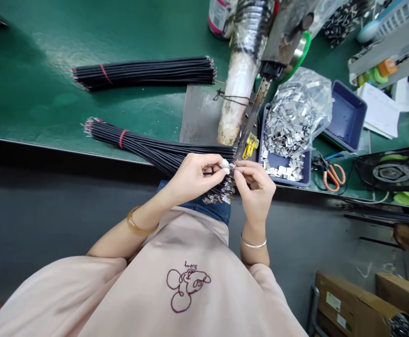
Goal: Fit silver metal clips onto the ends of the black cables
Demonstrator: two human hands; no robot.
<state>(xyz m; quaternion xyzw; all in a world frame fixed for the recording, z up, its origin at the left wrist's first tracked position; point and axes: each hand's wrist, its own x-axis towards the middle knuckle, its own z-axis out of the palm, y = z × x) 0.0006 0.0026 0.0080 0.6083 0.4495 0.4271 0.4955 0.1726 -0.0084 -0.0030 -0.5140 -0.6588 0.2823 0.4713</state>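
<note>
My left hand, with white covers on its fingertips, pinches the end of a black cable at the bench's front edge. Its fingers meet those of my right hand, which pinches a small metal connector part; fingers hide most of it. Under my left hand runs a bundle of black cables, tied with a red band. Several cable ends with metal connectors hang over the edge below my fingers. Just right of my right hand, a blue tray holds loose metal connector shells and a plastic bag of them.
Another banded cable bundle lies farther back on the green bench. Behind my hands stand a wrapped duct and a metal arm over a grey plate. Orange-handled pliers, a second blue tray and a fan are to the right.
</note>
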